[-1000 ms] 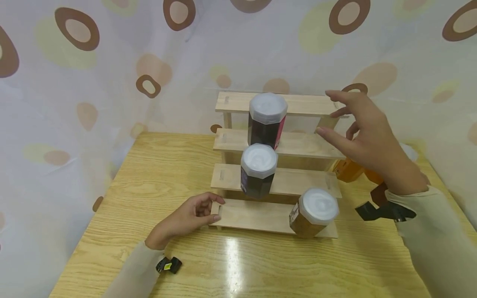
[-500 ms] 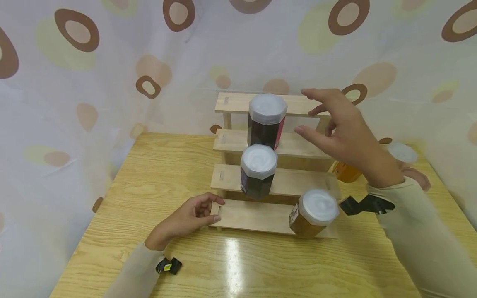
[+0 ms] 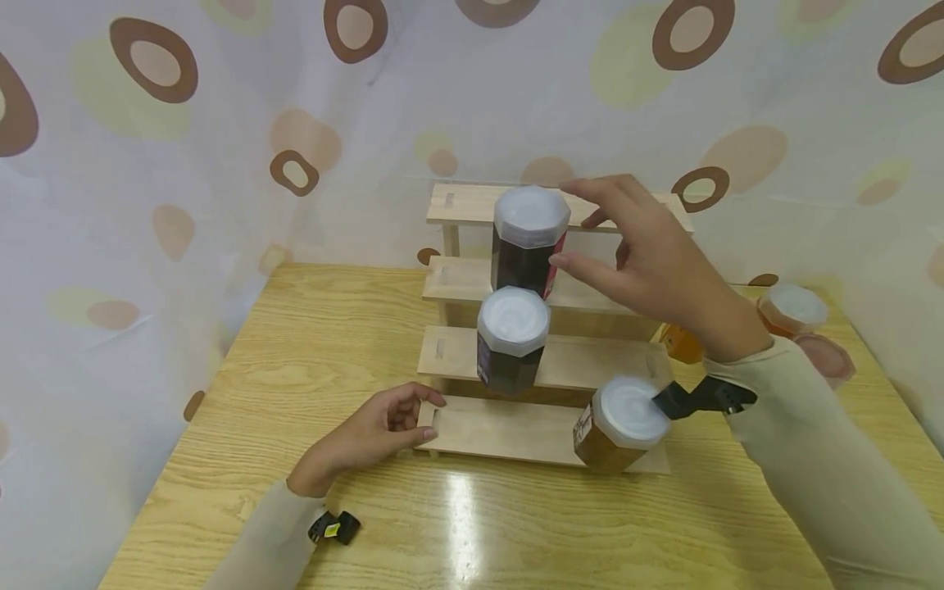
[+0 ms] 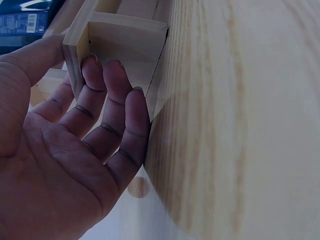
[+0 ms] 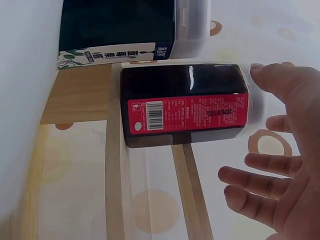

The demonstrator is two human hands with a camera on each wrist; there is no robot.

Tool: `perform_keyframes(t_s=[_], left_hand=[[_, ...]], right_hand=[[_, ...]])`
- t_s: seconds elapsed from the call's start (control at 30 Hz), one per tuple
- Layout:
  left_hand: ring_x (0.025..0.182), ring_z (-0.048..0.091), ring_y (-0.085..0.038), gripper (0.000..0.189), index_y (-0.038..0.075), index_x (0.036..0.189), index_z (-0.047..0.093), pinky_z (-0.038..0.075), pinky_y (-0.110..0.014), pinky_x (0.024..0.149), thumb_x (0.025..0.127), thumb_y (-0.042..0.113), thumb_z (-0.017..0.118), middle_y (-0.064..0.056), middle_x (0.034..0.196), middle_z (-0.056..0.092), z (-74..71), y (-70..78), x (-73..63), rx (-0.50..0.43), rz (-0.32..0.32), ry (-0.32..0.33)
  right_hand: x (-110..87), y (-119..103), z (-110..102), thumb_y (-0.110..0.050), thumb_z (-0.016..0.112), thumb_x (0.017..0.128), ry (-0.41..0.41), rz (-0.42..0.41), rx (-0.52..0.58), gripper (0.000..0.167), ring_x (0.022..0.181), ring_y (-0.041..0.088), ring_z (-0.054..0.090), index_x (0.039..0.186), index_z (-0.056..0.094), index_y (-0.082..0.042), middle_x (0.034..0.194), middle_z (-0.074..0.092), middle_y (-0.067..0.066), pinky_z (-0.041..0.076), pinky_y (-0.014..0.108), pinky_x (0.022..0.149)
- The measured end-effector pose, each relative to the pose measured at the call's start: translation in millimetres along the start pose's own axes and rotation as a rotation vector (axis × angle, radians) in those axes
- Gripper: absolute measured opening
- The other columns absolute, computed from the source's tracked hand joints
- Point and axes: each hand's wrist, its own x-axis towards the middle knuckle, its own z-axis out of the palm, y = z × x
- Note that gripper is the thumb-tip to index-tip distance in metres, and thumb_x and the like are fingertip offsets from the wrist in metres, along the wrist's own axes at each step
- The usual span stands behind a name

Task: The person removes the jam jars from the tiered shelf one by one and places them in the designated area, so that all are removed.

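Since the earlier head frames, we see the right hand (image 3: 643, 256) moved towards 9 o'clock, from the rack's far end to the upper dark jar (image 3: 525, 246); the left hand (image 3: 383, 424) has stayed in place.

In the head view, we count four wooden tiers on the rack (image 3: 509, 426) and three lidded jars on them. Taking clock directions from the rack's centre, the upper dark jar is near 12, on the second tier down; the lower dark jar (image 3: 509, 360), one tier below, is near 9; the amber jar (image 3: 608, 442), on the bottom tier, is at 5. The contents look nearly black in two and amber in one. At 3 o'clock, on the desk (image 3: 332, 328), we count three more containers, partly hidden: two orange jars (image 3: 682, 344) and a pink-topped container (image 3: 826, 360). The right hand's fingers are spread wide beside the upper dark jar; we cannot tell whether they touch it.

In the left wrist view, thumb and fingers curl round the rack's end at 12 o'clock from the palm.

In the right wrist view, the upper dark jar carries one red barcoded label; the lower dark jar lies at 11 from it, and the wide-spread fingers at 4.
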Motion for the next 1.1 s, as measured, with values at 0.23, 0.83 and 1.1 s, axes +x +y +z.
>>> perform_keyframes(t_s=[0.23,0.83,1.1], left_hand=[[0.067,0.047,-0.012,0.035,0.004,0.131,0.062,0.041,-0.021,0.060,0.097,0.002,0.071,-0.002,0.080,0.053,0.4,-0.4,0.4,-0.004,0.004,0.000],[0.067,0.047,-0.011,0.035,0.004,0.132,0.062,0.041,-0.021,0.059,0.098,0.003,0.070,-0.003,0.081,0.053,-0.2,-0.6,0.3,0.005,-0.011,0.003],[0.066,0.046,-0.009,0.035,0.002,0.133,0.060,0.041,-0.021,0.059,0.099,0.002,0.069,-0.002,0.081,0.053,-0.6,0.5,0.5,-0.024,-0.018,-0.010]], right_hand=[[5.2,-2,8,-0.018,0.083,0.090,-0.035,-0.003,-0.004,0.066,0.105,0.023,0.064,0.148,0.053,-0.013,0.133,0.057,0.012,0.045,0.024,0.058],[19.5,-3,23,-0.025,0.081,0.093,-0.093,-0.028,-0.035,0.067,0.086,0.018,0.058,0.151,0.050,-0.015,0.136,0.054,0.013,0.047,0.034,0.061],[25.2,-3,27,-0.027,0.082,0.092,-0.108,-0.012,-0.030,0.070,0.099,0.028,0.058,0.152,0.049,-0.016,0.135,0.054,0.015,0.050,0.040,0.070]])
